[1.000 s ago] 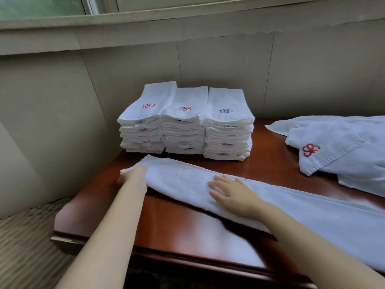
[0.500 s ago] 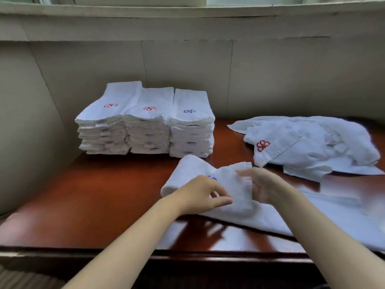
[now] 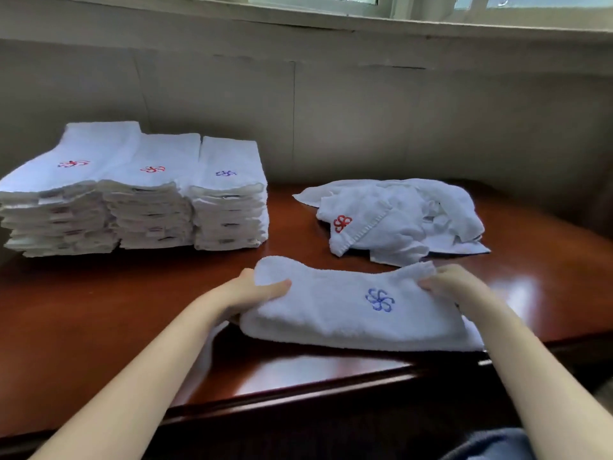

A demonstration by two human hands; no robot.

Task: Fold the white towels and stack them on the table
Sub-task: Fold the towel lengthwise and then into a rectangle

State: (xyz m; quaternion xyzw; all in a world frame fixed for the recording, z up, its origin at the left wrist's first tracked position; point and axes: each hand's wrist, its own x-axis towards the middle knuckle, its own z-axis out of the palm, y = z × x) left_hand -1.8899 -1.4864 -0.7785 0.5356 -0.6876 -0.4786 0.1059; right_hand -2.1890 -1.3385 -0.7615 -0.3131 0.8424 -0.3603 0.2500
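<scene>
**Gripping the folded towel (image 3: 348, 313) at both ends**

Curls left hand (image 3: 252, 293) round its left end, right hand (image 3: 451, 283) round its right end. Rests it on the wooden table (image 3: 99, 310) near the front edge, before three folded stacks (image 3: 139, 200) and a crumpled towel heap (image 3: 398, 217).

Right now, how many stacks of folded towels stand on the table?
3, side by side at the back left of the table: the left stack, red emblem on top; the middle stack, also red; the right stack, blue. None seems hidden behind them.
</scene>
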